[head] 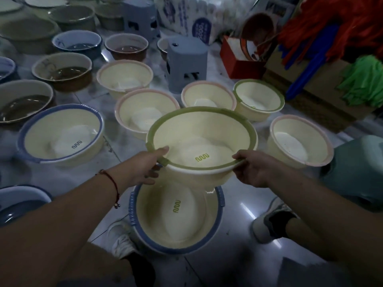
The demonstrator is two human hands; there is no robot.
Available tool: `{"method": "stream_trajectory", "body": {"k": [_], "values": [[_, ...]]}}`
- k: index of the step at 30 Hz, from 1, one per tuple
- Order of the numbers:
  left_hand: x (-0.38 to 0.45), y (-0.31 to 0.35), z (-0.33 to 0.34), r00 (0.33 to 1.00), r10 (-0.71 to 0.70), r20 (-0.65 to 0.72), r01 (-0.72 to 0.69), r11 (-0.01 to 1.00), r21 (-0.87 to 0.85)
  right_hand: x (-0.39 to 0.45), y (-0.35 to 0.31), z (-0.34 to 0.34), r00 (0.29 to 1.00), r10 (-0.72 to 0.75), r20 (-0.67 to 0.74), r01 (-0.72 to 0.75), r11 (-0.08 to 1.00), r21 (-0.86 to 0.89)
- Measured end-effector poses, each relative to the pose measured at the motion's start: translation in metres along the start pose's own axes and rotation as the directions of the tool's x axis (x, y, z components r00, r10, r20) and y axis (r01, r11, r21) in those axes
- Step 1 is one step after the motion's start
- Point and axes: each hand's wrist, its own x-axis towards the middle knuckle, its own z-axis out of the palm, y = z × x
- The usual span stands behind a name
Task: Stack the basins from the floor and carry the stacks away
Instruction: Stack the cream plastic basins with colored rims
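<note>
Two bare hands hold a cream basin with a green rim [202, 137] in the air, seen from a head-worn camera looking down. The left hand [145, 168] grips the near-left edge, thumb over the rim and fingers curled beneath. The right hand [251, 169] pinches the near-right edge the same way. Directly below the held basin, between the person's two shoes, a cream basin with a blue rim [176, 216] sits on the pale tiled floor [234, 220]. Many more basins stand on the floor beyond: a large blue-rimmed one [60, 134] to the left, several pink-rimmed cream ones behind, a smaller green-rimmed one [259, 99] at right, and brown and blue ones farther back. A grey plastic stool [186, 63] stands among them. A red string bracelet [112, 180] circles the left wrist.
</note>
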Motion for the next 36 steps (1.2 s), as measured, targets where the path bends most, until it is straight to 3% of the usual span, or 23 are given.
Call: {"method": "stream_trajectory", "body": {"k": [3,6,11,14,18,23,32,36], "values": [[-0.005,-0.014,-0.013,0.995,-0.035,-0.096,0.027,0.996,-0.083,-0.001,0.023,0.014,0.997,0.025,0.078,-0.008,0.979,-0.206],[-0.012,-0.024,-0.023,0.988,-0.086,-0.132,0.08,0.996,-0.05,0.004,0.041,0.018,0.997,0.015,0.069,0.014,0.915,-0.404],[-0.012,-0.048,-0.043,0.98,-0.123,-0.154,0.132,0.99,0.044,0.017,0.052,0.021,0.993,-0.115,-0.033,0.096,0.926,-0.365],[-0.012,-0.062,-0.054,0.982,-0.134,-0.129,0.148,0.983,0.104,0.03,0.059,0.023,0.99,-0.101,-0.095,0.07,0.955,-0.287],[-0.005,-0.087,-0.058,0.977,-0.2,-0.069,0.21,0.955,0.209,0.05,0.08,0.022,0.988,-0.066,-0.139,0.004,0.916,-0.402],[0.004,-0.112,-0.057,0.987,-0.152,-0.056,0.162,0.935,0.317,0.081,0.109,0.014,0.985,-0.076,-0.154,-0.007,0.877,-0.48],[0.023,-0.141,-0.048,0.995,-0.101,0.017,0.066,0.764,0.641,0.113,0.152,0.008,0.961,-0.266,-0.082,0.121,0.665,-0.737],[0.042,-0.147,-0.047,0.995,-0.093,0.036,0.034,0.661,0.75,0.13,0.151,0.011,0.97,-0.231,-0.07,0.097,0.64,-0.763]]}}
